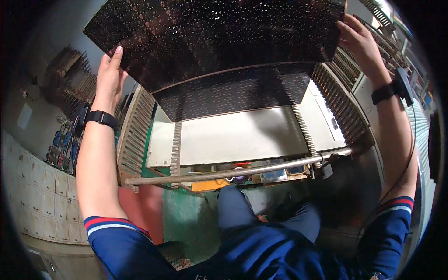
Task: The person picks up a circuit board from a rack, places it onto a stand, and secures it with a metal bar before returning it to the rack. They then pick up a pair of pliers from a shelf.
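Note:
I hold up a large dark panel (224,32) covered with many small bright holes or specks. My left hand (111,77) is closed on its lower left edge, the thumb lying on the near face. At the right edge, my right hand (365,46) grips the same panel. The panel's top runs out of view. Below it stands a second dark perforated panel (233,91), tilted, its lower edge by the white worktop (233,135). Comb-like slotted rails, a left one (176,144) and a right one (305,133), run beside the worktop.
Slotted wooden racks flank the worktop, a left rack (136,126) and a right rack (343,107). A metal bar (233,172) crosses in front of my legs. Beneath it are an orange item (210,185) and several small things. Pale lockers (42,186) stand at far left.

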`<state>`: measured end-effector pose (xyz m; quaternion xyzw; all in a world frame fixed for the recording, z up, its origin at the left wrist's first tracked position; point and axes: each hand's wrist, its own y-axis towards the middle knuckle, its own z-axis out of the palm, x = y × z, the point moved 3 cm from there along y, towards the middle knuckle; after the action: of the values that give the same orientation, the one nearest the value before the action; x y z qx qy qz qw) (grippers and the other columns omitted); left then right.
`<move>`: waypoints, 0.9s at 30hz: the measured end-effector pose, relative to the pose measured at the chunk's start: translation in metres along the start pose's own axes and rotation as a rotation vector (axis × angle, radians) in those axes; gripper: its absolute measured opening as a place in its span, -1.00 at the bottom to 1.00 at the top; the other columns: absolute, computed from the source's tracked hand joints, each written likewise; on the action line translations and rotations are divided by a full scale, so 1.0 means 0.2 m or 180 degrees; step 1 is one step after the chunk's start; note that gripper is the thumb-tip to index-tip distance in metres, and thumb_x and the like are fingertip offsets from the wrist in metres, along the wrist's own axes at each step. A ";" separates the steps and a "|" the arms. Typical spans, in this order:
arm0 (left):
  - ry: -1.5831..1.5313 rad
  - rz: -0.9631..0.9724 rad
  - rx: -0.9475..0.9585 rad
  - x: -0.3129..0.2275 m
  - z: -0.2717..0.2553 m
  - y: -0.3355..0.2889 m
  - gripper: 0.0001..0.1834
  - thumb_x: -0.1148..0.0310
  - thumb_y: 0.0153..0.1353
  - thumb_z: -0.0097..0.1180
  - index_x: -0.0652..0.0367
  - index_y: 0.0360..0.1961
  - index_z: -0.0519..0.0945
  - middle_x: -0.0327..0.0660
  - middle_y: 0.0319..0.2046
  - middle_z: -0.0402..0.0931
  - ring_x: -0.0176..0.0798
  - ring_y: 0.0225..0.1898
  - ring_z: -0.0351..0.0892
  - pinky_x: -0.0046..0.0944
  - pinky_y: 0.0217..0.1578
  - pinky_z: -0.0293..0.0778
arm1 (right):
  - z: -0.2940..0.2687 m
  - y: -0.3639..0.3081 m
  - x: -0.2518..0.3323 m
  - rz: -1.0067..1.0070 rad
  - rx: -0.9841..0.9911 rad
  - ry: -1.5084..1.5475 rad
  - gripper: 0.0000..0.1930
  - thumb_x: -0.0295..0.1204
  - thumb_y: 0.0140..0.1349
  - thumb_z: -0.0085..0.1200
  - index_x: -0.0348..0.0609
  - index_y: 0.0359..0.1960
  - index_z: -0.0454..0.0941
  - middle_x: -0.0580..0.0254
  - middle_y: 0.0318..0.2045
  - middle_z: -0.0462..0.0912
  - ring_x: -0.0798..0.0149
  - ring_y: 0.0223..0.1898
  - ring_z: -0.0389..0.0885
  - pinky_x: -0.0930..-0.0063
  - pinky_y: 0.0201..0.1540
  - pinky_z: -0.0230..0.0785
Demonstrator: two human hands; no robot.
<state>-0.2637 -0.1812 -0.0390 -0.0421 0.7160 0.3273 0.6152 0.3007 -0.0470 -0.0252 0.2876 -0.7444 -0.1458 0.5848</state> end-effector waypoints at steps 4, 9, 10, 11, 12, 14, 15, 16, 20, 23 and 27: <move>0.0253 0.0120 -0.0200 0.13 -0.06 0.04 -0.46 -0.02 0.32 0.16 0.10 0.17 0.41 -0.36 -0.02 0.49 -0.44 -0.11 0.39 -0.32 -0.13 0.33 | 0.33 0.02 0.13 0.0363 -0.0382 -0.0041 -0.63 -0.34 0.36 0.13 -0.20 0.14 0.47 0.31 -0.05 0.63 0.43 -0.12 0.62 0.46 -0.05 0.48; 0.0251 0.0408 0.0229 0.20 -0.16 0.13 -0.53 -0.01 0.36 0.10 0.14 0.06 0.49 -0.26 -0.01 0.53 -0.36 0.00 0.47 -0.22 0.02 0.36 | 0.32 0.12 -0.04 0.0068 -0.0524 0.0022 -0.70 -0.38 0.34 0.17 -0.36 -0.02 0.54 0.31 -0.23 0.62 0.47 -0.24 0.56 0.55 -0.18 0.44; 0.0507 0.0406 -0.0016 0.18 -0.16 0.10 -0.62 0.02 0.37 0.11 0.11 -0.04 0.53 -0.35 -0.13 0.51 -0.42 -0.15 0.42 -0.29 -0.10 0.33 | 0.35 0.10 -0.06 -0.0032 -0.0708 0.0094 -0.71 -0.39 0.34 0.17 -0.38 -0.04 0.54 0.31 -0.25 0.62 0.47 -0.25 0.55 0.55 -0.20 0.43; 0.0767 0.0403 -0.0268 0.16 -0.14 0.09 -0.69 0.06 0.38 0.11 0.07 -0.13 0.56 -0.43 -0.26 0.48 -0.47 -0.29 0.36 -0.36 -0.22 0.29 | 0.36 0.07 -0.06 -0.0136 -0.0887 0.0171 -0.72 -0.40 0.34 0.17 -0.40 -0.06 0.55 0.31 -0.26 0.62 0.47 -0.27 0.54 0.55 -0.23 0.42; 0.0744 0.0404 -0.0245 0.18 -0.14 0.12 -0.69 0.06 0.38 0.11 0.07 -0.13 0.56 -0.43 -0.26 0.48 -0.47 -0.29 0.36 -0.36 -0.22 0.29 | 0.33 0.05 -0.04 -0.0006 -0.0609 -0.0031 -0.70 -0.39 0.34 0.17 -0.42 -0.05 0.54 0.27 -0.21 0.63 0.44 -0.23 0.55 0.54 -0.18 0.42; 0.0931 0.0118 -0.0039 0.20 -0.19 0.16 -0.44 -0.05 0.35 0.11 0.17 0.15 0.46 -0.22 0.16 0.42 -0.30 0.20 0.34 -0.14 0.20 0.19 | 0.31 0.05 -0.06 0.0179 -0.0571 -0.0239 -0.69 -0.39 0.33 0.18 -0.42 -0.04 0.54 0.24 -0.19 0.64 0.42 -0.18 0.55 0.52 -0.15 0.43; 0.0934 0.0126 -0.0042 0.21 -0.22 0.17 -0.44 -0.05 0.35 0.11 0.17 0.15 0.46 -0.22 0.16 0.42 -0.30 0.20 0.34 -0.14 0.20 0.19 | 0.31 0.06 -0.07 0.0363 -0.0524 -0.0438 -0.68 -0.40 0.31 0.19 -0.42 -0.02 0.53 0.22 -0.17 0.65 0.40 -0.14 0.56 0.49 -0.11 0.44; 0.1073 0.0171 -0.0049 0.21 -0.19 0.16 -0.36 -0.05 0.34 0.12 0.19 0.24 0.38 -0.19 0.23 0.35 -0.25 0.26 0.29 -0.15 0.24 0.15 | 0.28 0.07 -0.11 0.0372 -0.0542 -0.0459 -0.68 -0.40 0.31 0.19 -0.42 -0.02 0.53 0.22 -0.17 0.65 0.40 -0.14 0.56 0.49 -0.11 0.44; 0.1182 0.0503 0.0094 0.21 -0.15 0.10 -0.14 -0.06 0.33 0.13 0.25 0.44 0.11 -0.10 0.38 0.18 -0.12 0.40 0.14 -0.12 0.36 0.02 | 0.24 0.04 -0.11 0.0373 -0.0651 -0.1072 -0.66 -0.38 0.36 0.09 -0.27 0.10 0.47 0.25 -0.11 0.65 0.40 -0.13 0.58 0.47 -0.06 0.45; 0.1247 0.0650 0.0057 0.18 -0.04 0.06 -0.24 0.04 0.36 0.12 0.25 0.40 0.16 0.10 0.34 0.22 -0.09 0.38 0.19 -0.15 0.37 0.08 | 0.14 0.01 -0.02 -0.0045 -0.1100 -0.0210 -0.72 -0.36 0.34 0.12 -0.31 -0.04 0.58 0.30 -0.27 0.64 0.47 -0.28 0.52 0.56 -0.24 0.40; 0.1489 0.0869 0.0002 0.21 -0.12 0.09 -0.32 0.12 0.38 0.11 0.17 0.40 0.19 0.03 0.35 0.21 -0.06 0.34 0.26 -0.12 0.34 0.15 | -0.04 -0.10 0.15 0.0196 -0.0843 -0.0851 -0.73 -0.33 0.46 -0.06 -0.27 -0.07 0.60 0.35 -0.38 0.67 0.47 -0.35 0.54 0.55 -0.30 0.41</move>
<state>-0.3030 -0.1658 -0.0701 -0.0195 0.8378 0.3884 0.3832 0.3082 -0.0809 -0.0108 0.1631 -0.7982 -0.2615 0.5176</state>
